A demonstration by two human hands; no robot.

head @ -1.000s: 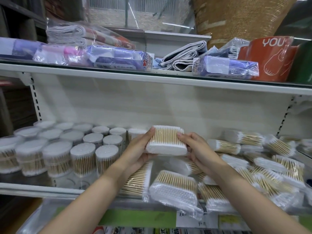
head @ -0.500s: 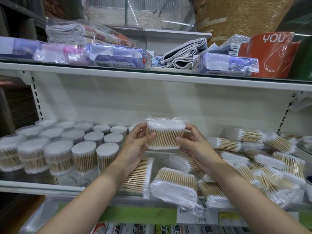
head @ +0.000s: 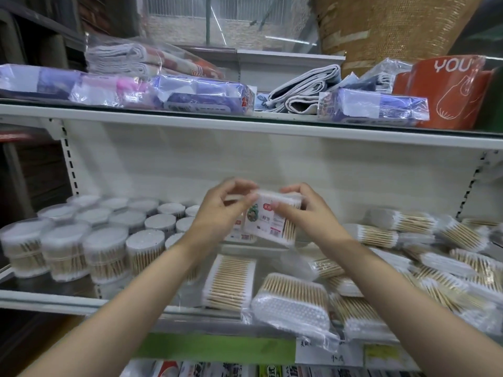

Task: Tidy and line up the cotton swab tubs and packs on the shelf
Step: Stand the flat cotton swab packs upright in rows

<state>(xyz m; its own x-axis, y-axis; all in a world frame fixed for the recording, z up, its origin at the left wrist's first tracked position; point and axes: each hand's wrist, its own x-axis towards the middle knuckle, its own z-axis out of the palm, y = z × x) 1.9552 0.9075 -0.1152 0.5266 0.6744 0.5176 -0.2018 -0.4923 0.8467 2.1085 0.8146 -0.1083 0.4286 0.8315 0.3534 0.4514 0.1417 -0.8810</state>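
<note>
I hold one plastic-wrapped cotton swab pack [head: 272,223] up in front of the shelf's back wall, its printed label facing me. My left hand [head: 217,213] grips its left end and my right hand [head: 304,210] its right end. Round clear swab tubs [head: 106,251] stand in rows on the left of the shelf [head: 49,299]. Below my hands one flat pack [head: 230,281] lies straight and another pack [head: 292,303] overhangs the shelf's front edge. Several loose packs [head: 424,257] lie jumbled on the right.
The upper shelf [head: 245,126] carries wrapped purple packs [head: 201,96], folded cloths [head: 304,88] and an orange tub [head: 449,91]. A green price strip [head: 217,349] and paper labels run along the lower shelf's front. More goods show below it.
The pack has been lifted and turned over in both hands: first lying with the swab tips toward me, then upright, now label side facing me. Both hands rose slightly.
</note>
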